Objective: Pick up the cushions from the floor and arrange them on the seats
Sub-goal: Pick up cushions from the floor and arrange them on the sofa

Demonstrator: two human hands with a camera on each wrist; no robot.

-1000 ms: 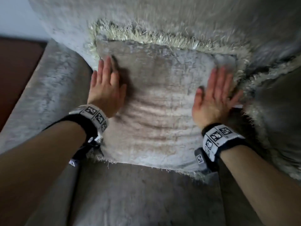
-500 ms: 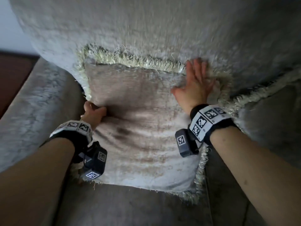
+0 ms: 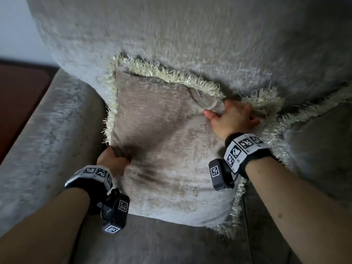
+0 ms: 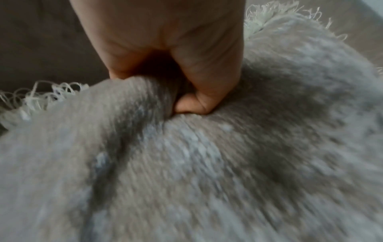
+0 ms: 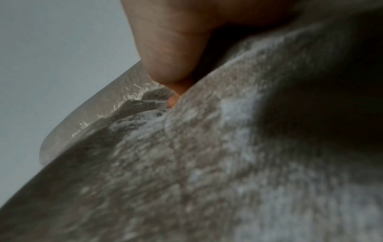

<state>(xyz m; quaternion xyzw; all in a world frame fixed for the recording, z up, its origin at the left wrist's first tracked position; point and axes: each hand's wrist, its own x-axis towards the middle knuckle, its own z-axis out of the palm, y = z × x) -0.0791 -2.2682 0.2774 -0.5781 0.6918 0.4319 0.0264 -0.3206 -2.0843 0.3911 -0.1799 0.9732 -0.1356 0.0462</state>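
Observation:
A beige velvet cushion (image 3: pixel 167 141) with a pale fringe leans against the sofa's backrest (image 3: pixel 190 40), its lower edge on the seat (image 3: pixel 152 242). My left hand (image 3: pixel 112 159) grips a fold of fabric at the cushion's left edge; the left wrist view shows the thumb and fingers (image 4: pixel 199 98) pinching the cushion (image 4: pixel 186 172). My right hand (image 3: pixel 232 117) grips the cushion's upper right corner, thumb on the front and fingers curled into the fringe. In the right wrist view the thumb (image 5: pixel 172 65) presses into the cushion (image 5: pixel 207 163).
A second fringed cushion (image 3: pixel 320 149) sits on the seat just to the right, touching the first. The sofa's armrest (image 3: pixel 38 145) runs along the left, with dark red-brown floor (image 3: pixel 21 96) beyond it. A pale wall (image 3: pixel 17 27) is at the upper left.
A second ago both hands lay flat on the cushion's front. The left hand has moved down to pinch the left edge, and the right has moved up to grip the upper right corner.

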